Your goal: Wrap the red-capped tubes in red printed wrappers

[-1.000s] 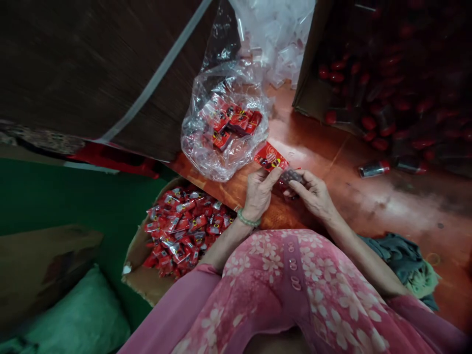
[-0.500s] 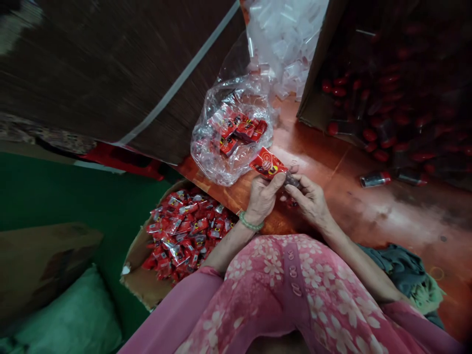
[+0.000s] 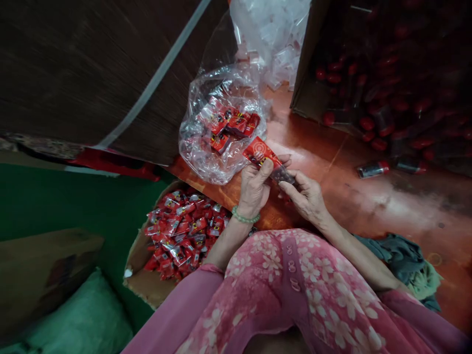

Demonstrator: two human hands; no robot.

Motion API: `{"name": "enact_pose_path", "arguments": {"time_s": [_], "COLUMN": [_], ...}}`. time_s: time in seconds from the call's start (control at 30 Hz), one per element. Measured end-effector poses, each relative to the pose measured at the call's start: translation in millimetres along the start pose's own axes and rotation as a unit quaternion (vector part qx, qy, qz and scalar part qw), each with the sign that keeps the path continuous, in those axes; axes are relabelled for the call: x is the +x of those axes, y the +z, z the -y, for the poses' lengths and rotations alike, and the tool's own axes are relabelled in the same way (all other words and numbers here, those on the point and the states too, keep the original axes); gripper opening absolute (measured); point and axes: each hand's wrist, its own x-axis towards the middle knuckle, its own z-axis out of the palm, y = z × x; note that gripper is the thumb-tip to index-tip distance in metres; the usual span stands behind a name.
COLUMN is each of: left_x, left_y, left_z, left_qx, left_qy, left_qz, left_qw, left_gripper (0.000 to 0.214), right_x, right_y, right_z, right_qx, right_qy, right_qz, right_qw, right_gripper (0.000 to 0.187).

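A red printed packet [image 3: 258, 148] with a dark, see-through lower end is held in front of me, tilted down to the right. My left hand [image 3: 252, 191] is closed on its red part, thumb on top. The fingers of my right hand [image 3: 305, 195] pinch the dark end. What is inside the packet I cannot make out. Just beyond my left hand, a crumpled clear plastic bag [image 3: 195, 160] lies open on the reddish tabletop [image 3: 324, 211], with several red packets [image 3: 238, 123] in it.
Below the table's left edge stands a cardboard box [image 3: 138, 273] heaped with red wrapped pieces [image 3: 184, 231]. At right, a dark carton [image 3: 302, 64] holds red-capped containers; one small bottle [image 3: 372, 169] lies outside. Translucent plastic pieces [image 3: 276, 34] lie at the back, cloth [image 3: 398, 260] at right.
The view has shifted a little. My right fingers have slid toward the packet's lower end, and more of its dark part shows between my hands.
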Motion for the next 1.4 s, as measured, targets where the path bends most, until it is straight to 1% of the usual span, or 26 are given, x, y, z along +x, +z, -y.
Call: {"name": "enact_pose_path", "arguments": {"time_s": [0.1, 0.2, 0.3, 0.37, 0.5, 0.57, 0.7, 0.77, 0.83, 0.9, 1.07, 1.23, 1.33, 1.4], "left_x": [-2, -5, -8, -9, -10, -10, -9, -10, -12, -14, -21, -26, -29, -31], "left_y": [4.5, 7.9, 9.0, 8.1, 3.7, 1.2, 0.0, 1.4, 3.3, 5.1, 6.1, 2.5, -0.7, -2.5], "left_z": [-7, -10, -7, -1, 12, 14, 10, 8, 7, 10, 16, 14, 13, 13], "left_qx": [0.007, 0.012, 0.013, 0.020, 0.029, 0.028, 0.011, -0.005, -0.018, -0.020, -0.015, -0.004, 0.002, 0.013], "left_qy": [-0.001, -0.011, -0.034, -0.043, -0.046, -0.059, -0.050, -0.046, -0.052, -0.060, -0.064, -0.075, -0.067, -0.063], "left_qz": [0.007, -0.002, 0.002, 0.002, -0.030, -0.026, 0.009, 0.009, 0.000, -0.003, 0.006, 0.018, 0.015, 0.012], "left_qw": [1.000, 1.000, 0.999, 0.999, 0.998, 0.998, 0.999, 0.999, 0.999, 0.998, 0.998, 0.997, 0.998, 0.998], "left_gripper": [0.046, 0.047, 0.046, 0.047, 0.044, 0.044, 0.053, 0.058, 0.059, 0.057, 0.052, 0.053, 0.052, 0.053], "right_x": [1, 2, 3, 4, 4, 4, 5, 6, 8, 9, 8, 7, 6, 5], "right_y": [1, 1, 1, 3, 5, 4, 1, 1, 0, 1, 0, 2, 5, 7], "right_z": [3, 3, -1, -3, -2, -1, -3, -4, -4, -5, -7, -7, -9, -12], "right_qx": [0.086, 0.176, 0.219, 0.203, 0.098, 0.073, 0.097, 0.134, 0.171, 0.190, 0.194, 0.195, 0.198, 0.194], "right_qy": [0.023, 0.073, 0.115, 0.112, 0.041, 0.027, 0.036, 0.045, 0.053, 0.051, 0.046, 0.053, 0.052, 0.066], "right_qz": [0.025, 0.051, 0.058, 0.052, -0.005, -0.011, 0.038, 0.060, 0.070, 0.070, 0.057, 0.069, 0.070, 0.071], "right_qw": [0.996, 0.980, 0.967, 0.971, 0.994, 0.997, 0.994, 0.988, 0.981, 0.978, 0.978, 0.977, 0.976, 0.976], "right_gripper": [0.027, 0.034, 0.041, 0.043, 0.041, 0.041, 0.037, 0.037, 0.039, 0.040, 0.039, 0.042, 0.044, 0.047]}}
